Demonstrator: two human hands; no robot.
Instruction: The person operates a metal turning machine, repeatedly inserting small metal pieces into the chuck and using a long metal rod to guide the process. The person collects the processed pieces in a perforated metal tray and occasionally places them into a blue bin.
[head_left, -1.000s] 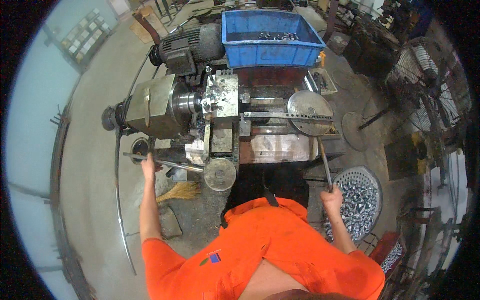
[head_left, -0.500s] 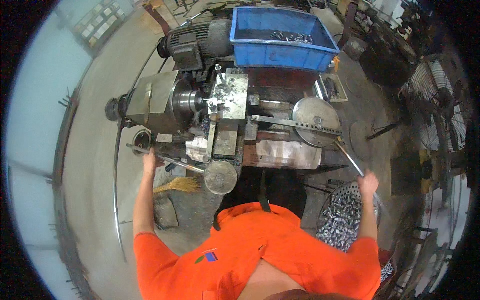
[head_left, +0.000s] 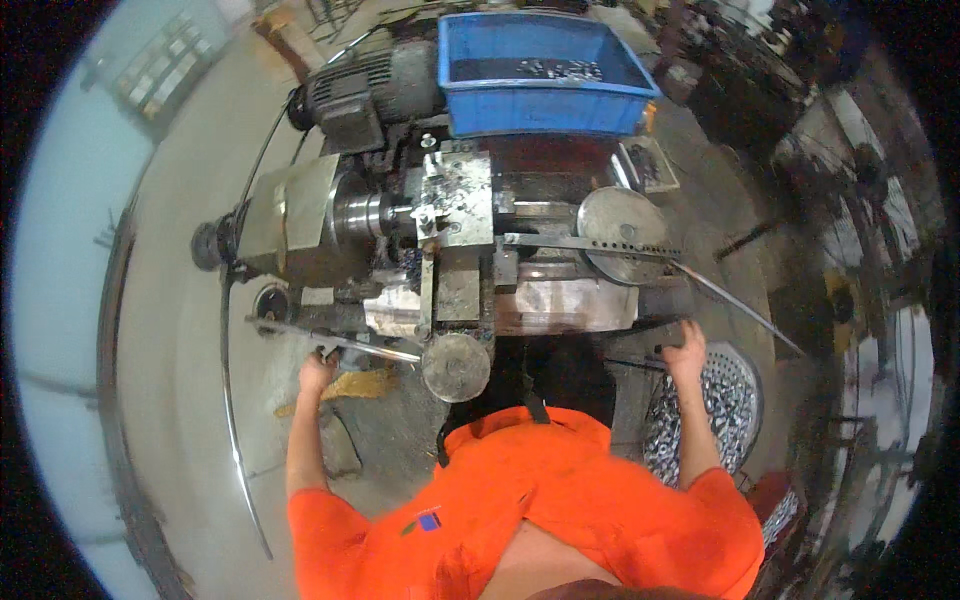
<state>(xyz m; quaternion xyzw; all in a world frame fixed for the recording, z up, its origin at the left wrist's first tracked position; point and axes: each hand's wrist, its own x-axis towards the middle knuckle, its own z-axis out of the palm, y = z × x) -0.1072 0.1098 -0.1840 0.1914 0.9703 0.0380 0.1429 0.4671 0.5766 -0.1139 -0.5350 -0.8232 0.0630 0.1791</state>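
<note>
My right hand (head_left: 684, 355) is off the long metal rod (head_left: 735, 308) that slants out from the round plate (head_left: 622, 235) on the right of the machine. Its thumb and fingers are apart, and it holds nothing. On the other side, my left hand (head_left: 317, 372) is just below the left lever (head_left: 345, 338), which runs to a round disc (head_left: 456, 367) at the machine's front. Dark shapes show at its blurred fingertips, and I cannot make out whether it grips anything. The lathe-like machine has a shiny spindle (head_left: 362, 215) facing a metal tool block (head_left: 458, 205).
A blue bin (head_left: 545, 108) with small metal parts stands behind the machine, beside a motor (head_left: 350, 95). To my right a perforated basket (head_left: 745, 375) holds many metal parts. A straw broom (head_left: 360, 384) lies on the floor at left.
Both hands have come off their levers and moved back and inward. The right rod has swung outward and up. The tool block and the left disc sit slightly nearer the right of the spindle.
</note>
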